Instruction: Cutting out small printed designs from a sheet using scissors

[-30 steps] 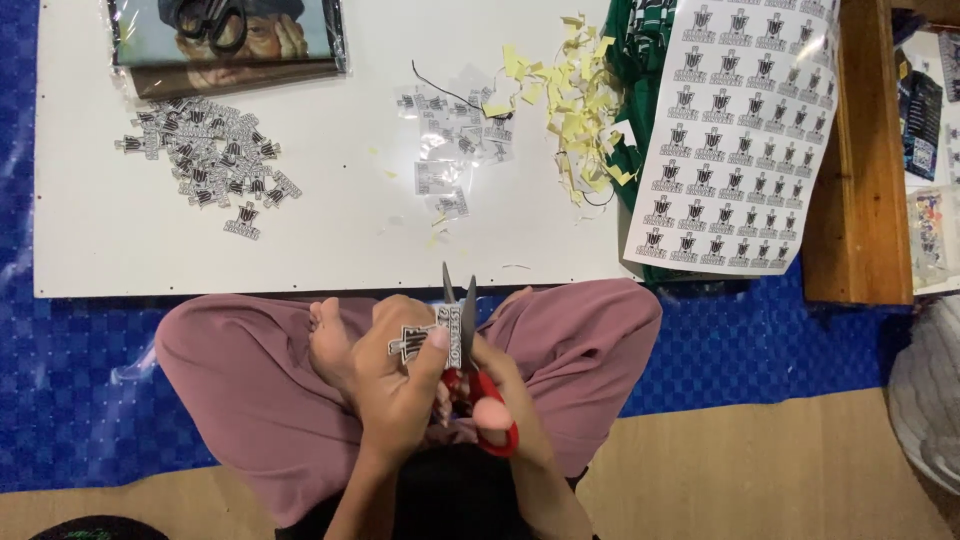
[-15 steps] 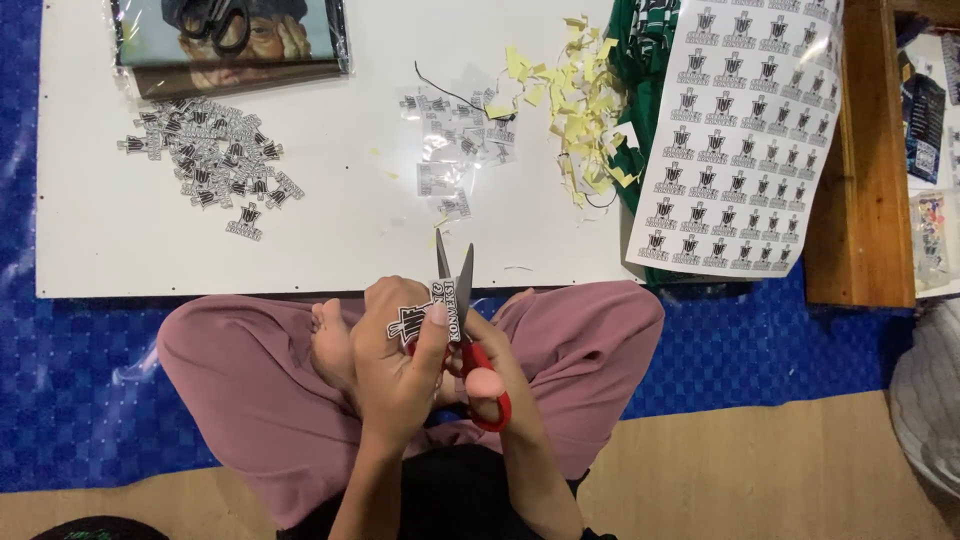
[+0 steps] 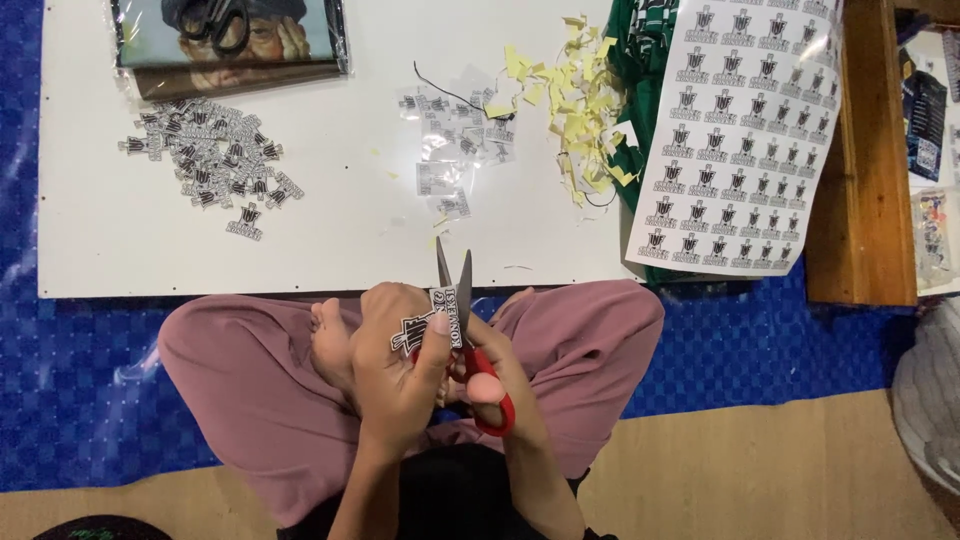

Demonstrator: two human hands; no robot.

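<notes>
Two hands meet low in the centre of the head view, over the crossed legs in pink trousers [image 3: 250,390]. The left hand [image 3: 395,365] has its fingers closed on a small black-and-white sticker [image 3: 432,318], thumb pressed on its face. The right hand [image 3: 490,375] has its fingers closed through the loops of the red-handled scissors [image 3: 470,345], whose blades point toward 12 o'clock, slightly parted, with the sticker just beside them.

Beyond the knees, at 12 o'clock, lies the white tabletop [image 3: 120,250]. At 10 o'clock on it sits a pile of cut stickers [image 3: 210,165], and past that, at the top edge, a wrapped picture [image 3: 235,45] with black-handled scissors [image 3: 215,18] lying on it. Near 12 o'clock are clear plastic offcuts [image 3: 450,140], and just to their 3 o'clock side a heap of yellow paper scraps [image 3: 575,100]. At 2 o'clock a printed sticker sheet [image 3: 735,130] overlaps green cloth [image 3: 640,60] and hangs off the tabletop edge. A wooden board [image 3: 860,160] lies at 3 o'clock of the sheet. Blue matting [image 3: 60,400] covers the floor under the legs.
</notes>
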